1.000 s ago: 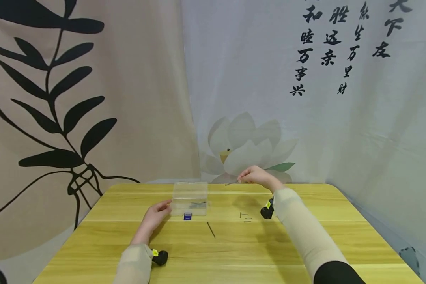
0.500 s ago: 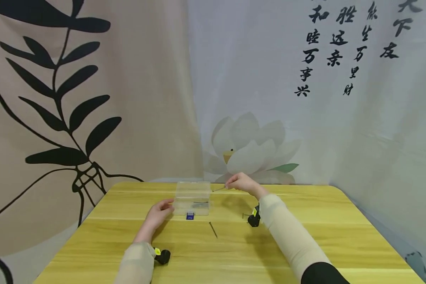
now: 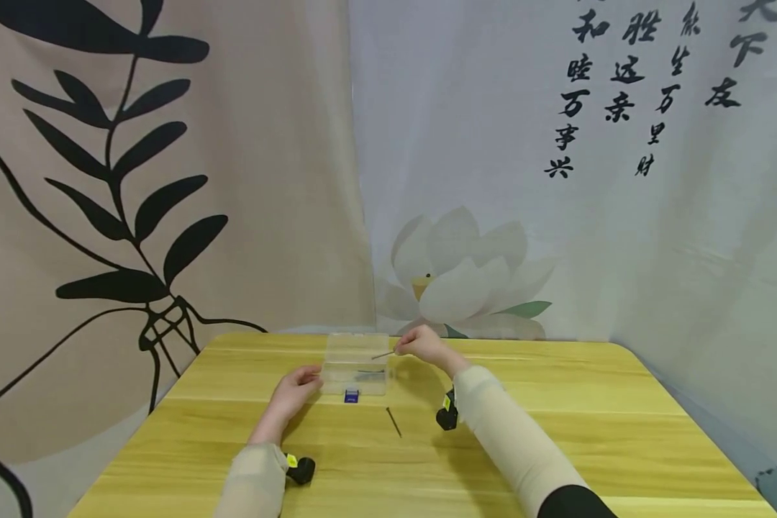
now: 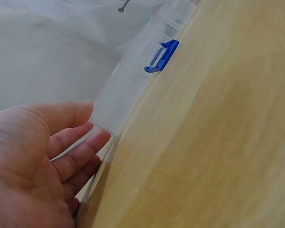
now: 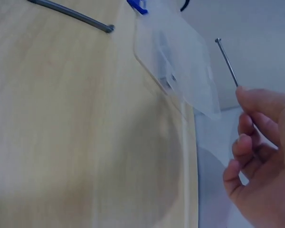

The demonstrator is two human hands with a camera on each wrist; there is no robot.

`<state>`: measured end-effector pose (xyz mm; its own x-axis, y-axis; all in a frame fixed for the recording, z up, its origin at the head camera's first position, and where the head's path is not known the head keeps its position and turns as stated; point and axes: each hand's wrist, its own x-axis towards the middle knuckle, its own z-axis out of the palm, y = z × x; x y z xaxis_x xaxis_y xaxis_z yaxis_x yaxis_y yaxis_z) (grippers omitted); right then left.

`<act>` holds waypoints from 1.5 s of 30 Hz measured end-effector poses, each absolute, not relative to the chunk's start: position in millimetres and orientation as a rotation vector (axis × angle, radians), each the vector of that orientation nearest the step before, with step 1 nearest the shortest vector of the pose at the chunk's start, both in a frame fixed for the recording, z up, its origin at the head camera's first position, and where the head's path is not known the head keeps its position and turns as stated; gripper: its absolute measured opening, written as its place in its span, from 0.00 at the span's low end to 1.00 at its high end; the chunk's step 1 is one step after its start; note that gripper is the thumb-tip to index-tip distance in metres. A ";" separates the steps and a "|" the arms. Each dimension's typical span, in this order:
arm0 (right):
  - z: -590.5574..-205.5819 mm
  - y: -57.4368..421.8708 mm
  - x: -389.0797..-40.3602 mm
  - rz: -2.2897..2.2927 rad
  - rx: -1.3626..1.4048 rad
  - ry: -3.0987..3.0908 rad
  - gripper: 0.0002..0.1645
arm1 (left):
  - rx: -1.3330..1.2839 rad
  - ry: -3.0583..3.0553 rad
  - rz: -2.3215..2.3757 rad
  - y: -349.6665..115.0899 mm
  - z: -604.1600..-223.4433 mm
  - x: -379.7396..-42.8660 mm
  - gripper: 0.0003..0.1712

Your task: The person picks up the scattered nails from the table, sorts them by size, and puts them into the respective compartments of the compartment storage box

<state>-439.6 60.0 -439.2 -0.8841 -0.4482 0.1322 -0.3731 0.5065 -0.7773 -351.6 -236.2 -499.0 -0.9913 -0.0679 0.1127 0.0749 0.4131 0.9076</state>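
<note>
In the head view, a clear plastic box point(image 3: 337, 385) with a blue latch point(image 3: 352, 396) stands with its lid point(image 3: 356, 344) raised at the back. Dark nails point(image 3: 370, 373) lie inside. My left hand point(image 3: 296, 392) is at the box's left end, fingers fairly straight, thumb and fingertips right at its corner in the left wrist view. My right hand point(image 3: 425, 345) pinches a thin metal nail point(image 5: 226, 61) between thumb and forefinger, its head pointing away from the fingers. The nail extends over the right side of the box. Another long nail point(image 3: 394, 422) lies on the table before the box.
The wooden table point(image 3: 524, 460) ends behind the box at a printed cloth backdrop point(image 3: 285, 180). Black wrist cameras hang at the left sleeve point(image 3: 252, 478) and right sleeve point(image 3: 518, 432).
My right hand has moved left with the nail, from right of the box to over its right side. Its wrist now covers the small nails on the table. My left hand stays at the box.
</note>
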 end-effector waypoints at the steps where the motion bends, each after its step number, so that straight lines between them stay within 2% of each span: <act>1: -440.2 58.1 -439.3 -1.325 -0.737 2.662 0.08 | -0.008 -2.526 -1.627 -235.9 -499.4 -351.9 0.21; 30: -457.1 20.8 -432.9 -1.180 -0.757 2.815 0.05 | 0.002 -2.506 -1.607 -232.9 -499.7 -353.5 0.20; 45: -453.8 21.4 -430.1 -1.149 -0.797 2.819 0.07 | 0.000 -2.518 -1.599 -234.5 -501.1 -355.1 0.20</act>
<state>-430.1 21.4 -453.8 -0.8716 -0.4521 0.1895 -0.4557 0.6049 -0.6530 -355.1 -234.5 -501.1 -0.9875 -0.0847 0.1331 0.0845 0.4288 0.8994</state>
